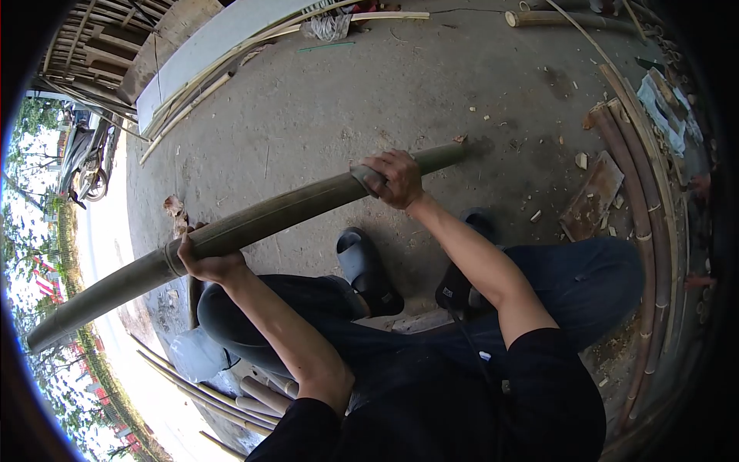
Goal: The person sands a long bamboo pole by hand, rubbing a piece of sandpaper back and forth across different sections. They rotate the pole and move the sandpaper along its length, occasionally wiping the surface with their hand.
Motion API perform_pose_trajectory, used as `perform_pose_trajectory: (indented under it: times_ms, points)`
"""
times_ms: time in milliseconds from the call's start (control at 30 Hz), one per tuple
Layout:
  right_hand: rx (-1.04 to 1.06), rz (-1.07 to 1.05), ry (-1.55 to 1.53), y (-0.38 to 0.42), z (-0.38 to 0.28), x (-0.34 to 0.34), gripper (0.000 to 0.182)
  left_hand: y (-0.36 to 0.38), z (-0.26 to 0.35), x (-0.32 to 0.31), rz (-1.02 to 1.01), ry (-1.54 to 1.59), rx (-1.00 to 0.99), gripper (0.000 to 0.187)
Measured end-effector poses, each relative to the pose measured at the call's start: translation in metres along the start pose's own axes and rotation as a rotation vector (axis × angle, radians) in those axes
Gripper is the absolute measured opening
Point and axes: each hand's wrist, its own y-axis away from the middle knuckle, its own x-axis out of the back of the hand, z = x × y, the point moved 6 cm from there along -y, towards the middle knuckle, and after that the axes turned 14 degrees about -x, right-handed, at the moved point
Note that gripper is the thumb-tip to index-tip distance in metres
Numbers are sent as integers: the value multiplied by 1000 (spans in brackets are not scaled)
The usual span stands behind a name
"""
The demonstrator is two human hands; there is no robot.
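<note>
A long, thick green bamboo pole (269, 217) slants across the view in front of my knees, its near-left end raised toward the lower left. My left hand (209, 262) grips it from below beside a node, fingers partly hidden behind the pole. Further right, my right hand (395, 179) is closed over the top of the pole, with a grey piece (365, 179) between palm and bamboo; what that piece is I cannot make out. The pole's far end reaches the concrete floor.
Bamboo poles (643, 223) lie along the right, beside a flat brown board (594, 196). Thin strips (188, 108) line the upper left. My sandalled foot (362, 266) is below the pole. More bamboo pieces (265, 396) and a clear plastic container (198, 354) lie at lower left.
</note>
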Motion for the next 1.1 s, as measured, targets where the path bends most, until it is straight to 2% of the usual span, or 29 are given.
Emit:
perform_pose_trajectory:
  times_ms: [67,133,167,233,267,300,367,433,467,533,600,667,733,833,867,967,1000,1033,1100]
  points:
    - [-168,-8,77,9,80,7,40,-4,-4,7,25,-29,-30,38]
    - [-185,97,212,25,162,32,41,-1,-5,7,52,-9,-12,34]
    - [-225,183,235,30,179,45,42,0,-6,7,62,7,6,31]
    - [-222,163,263,30,177,40,41,-3,-6,6,36,16,3,33]
    - [-234,175,292,29,165,45,41,-1,-3,1,20,9,2,36]
    - [-203,61,170,27,147,29,40,1,-2,-2,28,7,-2,37]
    - [-198,-167,-28,0,44,0,37,1,-3,-7,40,23,-8,37]
    - [-49,-163,-140,-11,-50,-14,38,3,1,-10,37,4,-5,35]
    - [-53,-171,-143,-9,-51,-16,38,4,1,-6,42,-5,-5,35]
    - [112,-16,-59,-6,-63,-10,40,0,-1,-5,27,-1,14,34]
    - [20,-28,34,1,5,-5,41,-7,-9,3,39,26,13,34]
    - [-126,-9,141,18,103,6,44,-8,-12,14,60,43,15,34]
    - [-142,61,237,36,182,37,45,-7,-15,21,126,-1,5,33]
    - [-191,16,388,48,194,52,48,-10,-16,22,95,1,10,32]
    - [-149,-34,302,47,176,41,47,-8,-15,22,92,-9,19,32]
    - [-8,-134,81,19,38,-1,48,-4,-8,8,93,-8,16,31]
    - [3,-79,100,19,-3,-11,48,-2,-6,7,91,-14,20,31]
    - [17,-19,118,19,-26,-15,49,-1,-5,3,81,-11,13,31]
    - [70,3,125,23,-15,-11,49,-1,-1,-3,58,-7,1,31]
